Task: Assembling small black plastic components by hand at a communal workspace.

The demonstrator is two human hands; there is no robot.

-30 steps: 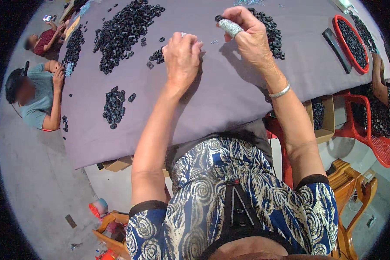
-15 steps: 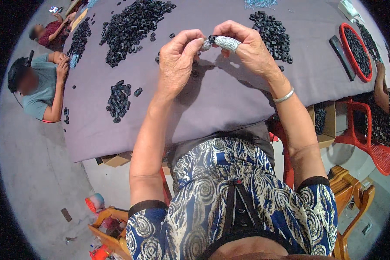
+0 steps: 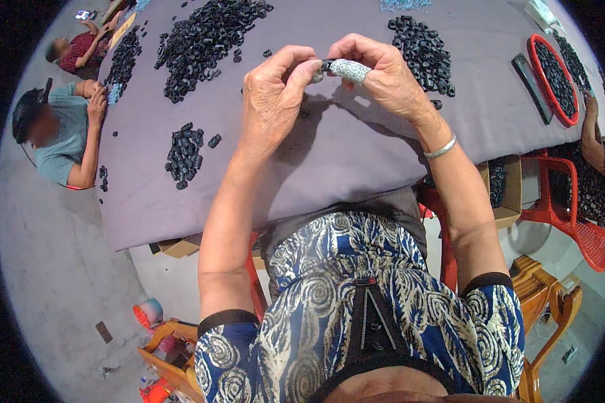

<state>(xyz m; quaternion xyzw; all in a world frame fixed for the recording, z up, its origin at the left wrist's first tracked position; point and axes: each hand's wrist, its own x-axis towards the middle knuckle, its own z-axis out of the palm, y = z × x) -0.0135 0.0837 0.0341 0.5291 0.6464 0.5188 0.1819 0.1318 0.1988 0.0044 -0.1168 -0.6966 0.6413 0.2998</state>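
Observation:
Above the grey-purple tablecloth [image 3: 370, 154], my two hands meet at a small black plastic part [image 3: 327, 65]. My left hand [image 3: 275, 94] pinches it between thumb and fingers from one side. On the other side, my right hand [image 3: 383, 74] grips it too, its thumb wrapped in a speckled grey-white cover [image 3: 351, 70]. A similar grey cover shows on a left fingertip. The part is mostly hidden by the fingers. A big heap of black parts [image 3: 212, 40] lies beyond my left hand, another heap [image 3: 422, 57] beyond my right, and a smaller pile [image 3: 183, 154] nearer on the left.
A red basket [image 3: 532, 50] of black parts stands at the right beside a long black bar [image 3: 531, 89]. Two people [image 3: 60, 131] work along the left edge; another person's arm [image 3: 590, 134] is at the right. Below are a red chair [image 3: 565, 208] and a cardboard box [image 3: 511, 191].
My left hand has shifted slightly, and its fingers now cover more of the black part. My right hand stays nearly in place.

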